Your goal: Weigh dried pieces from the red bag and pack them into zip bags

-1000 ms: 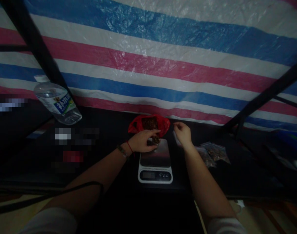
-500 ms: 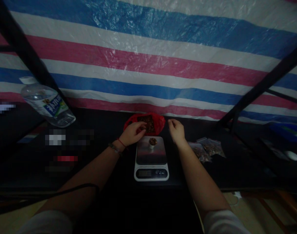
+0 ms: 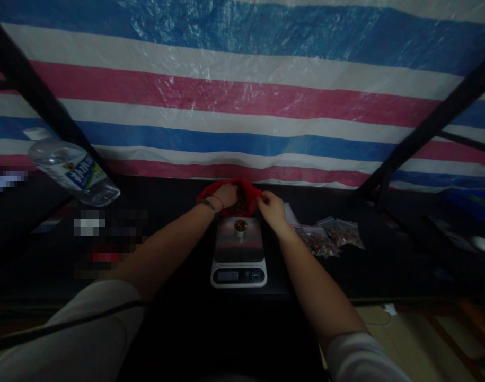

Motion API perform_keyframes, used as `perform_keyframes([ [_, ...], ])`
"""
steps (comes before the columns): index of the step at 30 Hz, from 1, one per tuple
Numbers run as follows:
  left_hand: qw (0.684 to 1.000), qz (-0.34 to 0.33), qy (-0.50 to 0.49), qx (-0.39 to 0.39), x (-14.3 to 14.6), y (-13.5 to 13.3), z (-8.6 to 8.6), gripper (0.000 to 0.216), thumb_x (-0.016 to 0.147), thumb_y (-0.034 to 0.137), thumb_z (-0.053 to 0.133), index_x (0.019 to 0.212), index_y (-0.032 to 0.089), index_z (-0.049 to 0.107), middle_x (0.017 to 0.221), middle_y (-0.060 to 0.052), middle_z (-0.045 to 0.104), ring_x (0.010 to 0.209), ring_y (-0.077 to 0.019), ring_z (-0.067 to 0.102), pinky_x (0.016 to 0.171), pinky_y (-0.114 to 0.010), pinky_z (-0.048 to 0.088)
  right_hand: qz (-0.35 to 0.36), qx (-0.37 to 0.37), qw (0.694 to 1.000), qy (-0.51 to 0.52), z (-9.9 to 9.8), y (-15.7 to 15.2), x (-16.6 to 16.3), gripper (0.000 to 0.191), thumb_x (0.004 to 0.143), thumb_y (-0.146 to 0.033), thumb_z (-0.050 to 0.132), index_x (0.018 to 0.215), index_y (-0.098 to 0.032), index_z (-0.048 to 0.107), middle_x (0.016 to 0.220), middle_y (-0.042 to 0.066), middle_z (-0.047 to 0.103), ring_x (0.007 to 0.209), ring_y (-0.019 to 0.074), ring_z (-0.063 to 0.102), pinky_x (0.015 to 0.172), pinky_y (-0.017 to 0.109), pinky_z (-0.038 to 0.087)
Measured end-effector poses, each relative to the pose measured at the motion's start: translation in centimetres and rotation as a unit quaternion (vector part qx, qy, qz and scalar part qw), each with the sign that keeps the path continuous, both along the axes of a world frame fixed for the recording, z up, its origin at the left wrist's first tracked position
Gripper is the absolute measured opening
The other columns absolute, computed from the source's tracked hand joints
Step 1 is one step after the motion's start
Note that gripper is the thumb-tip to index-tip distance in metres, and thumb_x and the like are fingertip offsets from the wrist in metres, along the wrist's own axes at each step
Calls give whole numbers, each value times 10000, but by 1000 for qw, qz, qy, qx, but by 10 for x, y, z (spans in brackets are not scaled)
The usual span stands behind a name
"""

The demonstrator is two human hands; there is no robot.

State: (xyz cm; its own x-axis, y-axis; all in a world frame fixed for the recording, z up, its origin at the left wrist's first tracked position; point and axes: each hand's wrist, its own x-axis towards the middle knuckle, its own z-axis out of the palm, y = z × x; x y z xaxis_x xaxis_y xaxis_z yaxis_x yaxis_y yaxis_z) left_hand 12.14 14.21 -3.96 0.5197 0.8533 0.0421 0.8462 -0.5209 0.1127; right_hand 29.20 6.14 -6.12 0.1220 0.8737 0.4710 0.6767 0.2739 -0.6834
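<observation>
My left hand (image 3: 226, 195) is dipping into the open red bag (image 3: 252, 195), its fingertips lying among the brown pieces (image 3: 241, 201); they are hiding from view, so I cannot tell whether they are closing on anything. My right hand (image 3: 272, 209) is pinching the bag's right edge, thumb and fingers pressing together on the red plastic. The bag is sitting on the black worktop (image 3: 158, 199), just beyond the kitchen scale (image 3: 239, 252). A small cup (image 3: 239, 234) is standing upright on the metal plate, toward the bag, and is holding more brown pieces; the display (image 3: 228, 276) is facing me, its digits too faint to read. I am wearing a beaded bracelet (image 3: 208, 205) and a red cord on my left wrist. Beside my right forearm, clear packets (image 3: 343, 233) of brown bits are lying flat. Farther left, a large clear bottle (image 3: 73, 167) is leaning, and a striped sheet (image 3: 242, 95) is hanging behind everything.
</observation>
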Motion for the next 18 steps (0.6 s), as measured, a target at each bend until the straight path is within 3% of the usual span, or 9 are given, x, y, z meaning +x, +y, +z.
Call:
perform_keyframes([
  [5,993,113,30,-12,12,18,-7,605,786,587,495,1125,107,644,1064,-203,671,972,-327,639,838,-388,486,-29,38,998,49,8,-3,0,258,820,-381,473,817,-176,629,702,23,626,641,162,537,620,261,393],
  [8,989,135,53,-29,11,26,-8,715,745,695,451,1108,115,661,1078,-200,671,990,-343,631,848,-394,478,0,28,999,43,6,-3,-2,232,816,-364,482,829,-185,629,725,21,637,650,161,549,631,263,396],
  [11,994,77,64,-42,9,33,-5,656,774,657,444,1107,139,670,1092,-163,678,1016,-301,625,880,-340,459,6,24,999,36,3,-1,-2,216,813,-354,490,831,-190,629,734,19,642,656,161,558,635,264,395],
  [18,996,-41,74,-38,12,41,-1,422,806,396,541,1147,176,657,1130,-99,677,1013,-218,621,894,-255,437,-5,19,999,26,-1,2,1,221,807,-358,496,821,-182,629,704,13,623,625,151,541,613,256,383],
])
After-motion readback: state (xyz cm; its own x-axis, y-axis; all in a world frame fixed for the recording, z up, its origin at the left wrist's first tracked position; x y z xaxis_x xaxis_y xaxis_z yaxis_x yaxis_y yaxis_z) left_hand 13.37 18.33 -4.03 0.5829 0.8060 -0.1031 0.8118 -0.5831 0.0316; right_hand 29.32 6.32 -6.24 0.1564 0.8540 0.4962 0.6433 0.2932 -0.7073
